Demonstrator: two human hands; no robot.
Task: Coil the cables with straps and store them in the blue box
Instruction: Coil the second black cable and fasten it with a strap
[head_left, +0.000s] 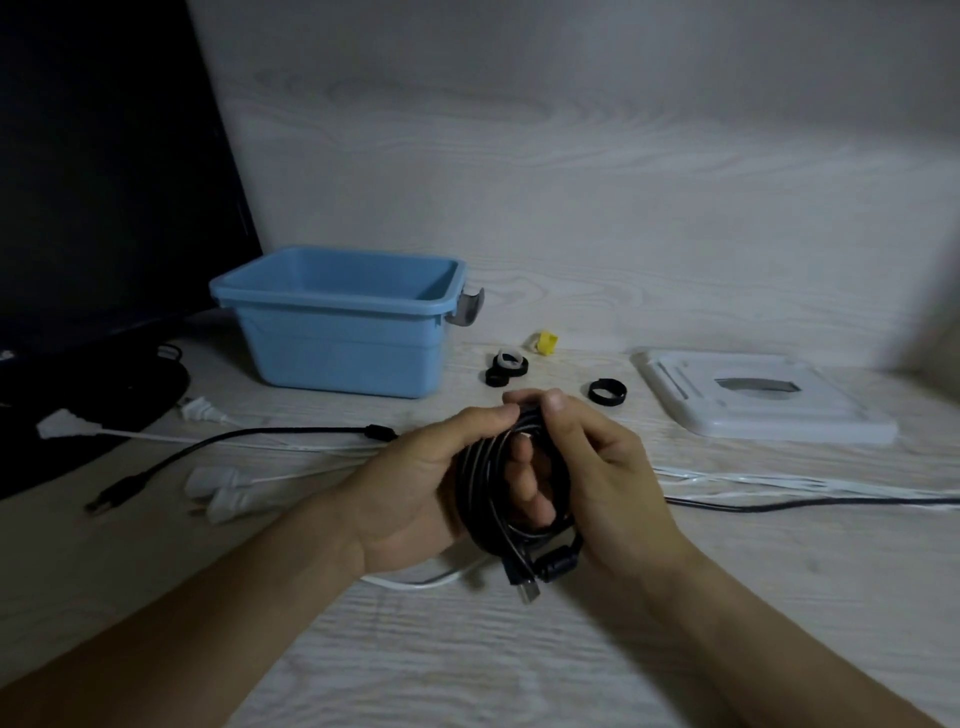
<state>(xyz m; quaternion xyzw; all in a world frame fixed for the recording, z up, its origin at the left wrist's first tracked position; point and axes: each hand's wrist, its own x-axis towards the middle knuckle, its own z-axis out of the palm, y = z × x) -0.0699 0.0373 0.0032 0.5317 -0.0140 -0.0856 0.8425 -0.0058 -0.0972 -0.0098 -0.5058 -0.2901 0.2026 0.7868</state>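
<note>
Progress: early | left hand (415, 483) and right hand (602, 467) both grip the coiled black USB cable (498, 499) above the desk, no strap on yet | blue box (337, 322) looks empty | loose straps (607, 391) and white cables (291, 441) wait.

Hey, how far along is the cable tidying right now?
Done: the black cable is wound into a coil. In hand: left hand and right hand both grip it, no strap visible yet. Left: strap it from the black strap, drop it into the blue box, then coil the white cables.
</note>
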